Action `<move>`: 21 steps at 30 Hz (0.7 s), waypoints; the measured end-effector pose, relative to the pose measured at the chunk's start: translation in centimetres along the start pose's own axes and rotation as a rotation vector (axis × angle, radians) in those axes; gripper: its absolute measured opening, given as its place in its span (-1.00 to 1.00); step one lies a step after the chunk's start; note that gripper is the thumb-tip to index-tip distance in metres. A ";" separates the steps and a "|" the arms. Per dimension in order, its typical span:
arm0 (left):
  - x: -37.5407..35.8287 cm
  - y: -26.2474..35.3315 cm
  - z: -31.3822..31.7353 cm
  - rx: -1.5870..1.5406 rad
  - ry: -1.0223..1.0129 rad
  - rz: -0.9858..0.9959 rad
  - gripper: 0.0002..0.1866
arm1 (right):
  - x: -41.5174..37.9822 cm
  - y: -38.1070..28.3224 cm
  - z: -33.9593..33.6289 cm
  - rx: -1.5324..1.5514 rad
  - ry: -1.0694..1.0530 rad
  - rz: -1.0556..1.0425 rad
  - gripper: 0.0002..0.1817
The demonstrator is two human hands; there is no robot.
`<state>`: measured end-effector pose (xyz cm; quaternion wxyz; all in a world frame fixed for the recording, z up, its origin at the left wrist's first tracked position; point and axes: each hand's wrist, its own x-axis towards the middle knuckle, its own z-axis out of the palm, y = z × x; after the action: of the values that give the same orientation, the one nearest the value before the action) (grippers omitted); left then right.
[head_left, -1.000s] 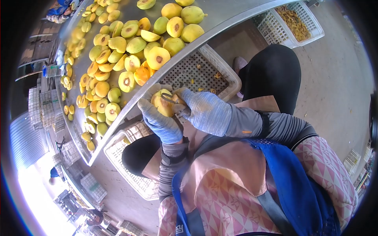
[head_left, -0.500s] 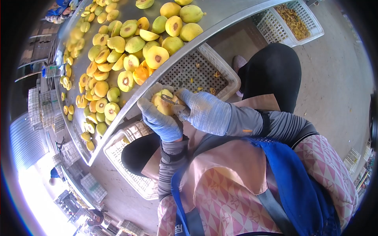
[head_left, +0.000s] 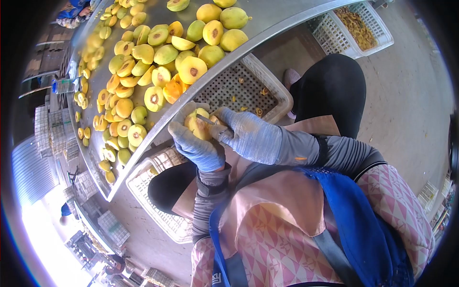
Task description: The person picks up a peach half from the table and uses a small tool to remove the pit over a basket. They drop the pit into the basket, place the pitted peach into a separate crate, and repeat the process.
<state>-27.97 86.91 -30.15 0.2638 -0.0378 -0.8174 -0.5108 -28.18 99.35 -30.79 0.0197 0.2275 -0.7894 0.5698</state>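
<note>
Two gloved hands meet over the near edge of a metal table (head_left: 282, 14) in the head view. Cupped from below in the left hand (head_left: 197, 146) is a yellow fruit half (head_left: 197, 125), the fingers curled around its underside and far side, closed on it. That fruit sits just off the table's rim, above a white slotted crate (head_left: 275, 93), with its pale cut face turned up and toward the right hand. Its long axis cannot be told, as the fruit looks nearly round from here and the glove hides most of it.

Gripped tightly in the right hand (head_left: 251, 135) is a small metal tool (head_left: 209, 120). This tool's long axis runs from the right hand's fingertips leftward and slightly up, and its tip rests on the top of the fruit. Both gloves are blue-grey and touch the fruit from opposite sides.

Spread over the table lie many yellow-green fruit halves (head_left: 158, 55), some with the pit hollow facing up, some with skin up. Fruit scraps are scattered in the crate under the hands. A second crate (head_left: 363, 24), farther right, holds orange-brown pieces. Below the hands are grey sleeves, a pink patterned apron and a blue strap.
</note>
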 end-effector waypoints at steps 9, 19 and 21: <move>1.4 1.1 -0.1 -0.335 0.034 -0.479 -0.38 | 0.2 -1.5 -2.0 -0.121 -0.159 0.109 -0.62; 3.4 0.4 -1.5 -0.525 -0.152 -0.807 -0.30 | 0.0 -1.0 -1.6 -0.116 -0.148 0.145 -0.62; 3.2 2.0 -0.9 -0.572 -0.137 -0.765 -0.30 | 0.1 -0.9 -1.5 -0.089 -0.114 0.166 -0.63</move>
<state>-29.71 86.39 -26.67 -0.0182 0.1610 -0.6149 -0.7718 -28.28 100.42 -29.40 -0.0623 0.1924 -0.8299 0.5200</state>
